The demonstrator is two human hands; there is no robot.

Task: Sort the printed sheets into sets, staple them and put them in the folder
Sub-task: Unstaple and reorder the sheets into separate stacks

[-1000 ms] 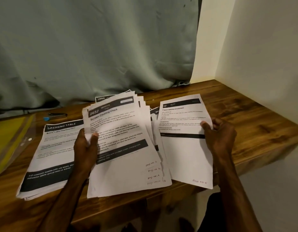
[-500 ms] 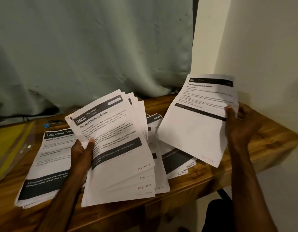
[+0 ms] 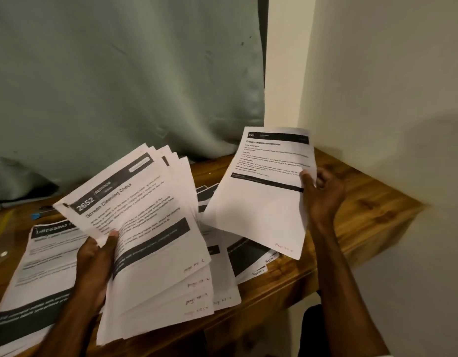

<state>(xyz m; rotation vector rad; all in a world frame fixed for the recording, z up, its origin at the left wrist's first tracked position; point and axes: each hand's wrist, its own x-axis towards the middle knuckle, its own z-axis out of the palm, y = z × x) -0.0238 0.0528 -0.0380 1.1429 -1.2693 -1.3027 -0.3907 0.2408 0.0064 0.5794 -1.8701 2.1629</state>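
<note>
1. Wooden table is sitting in a corner, w/ green curtain hanging behind & pale wall at right.
2. L hand is gripping a fanned set of printed sheets above the table's near-left part, thumb pressing on top pg, "2652 Screen Cleaning Check".
3. R hand is pinching a single sheet, "Prepare bedtime environment", by its right edge, held up off the table, right of the fan & apart from it.
4. Loose sheets are lying on the table beneath both.
5. "Dressing Table" stack is lying at left; yellow folder is showing at the left edge, blue-tipped pen near it.
</note>
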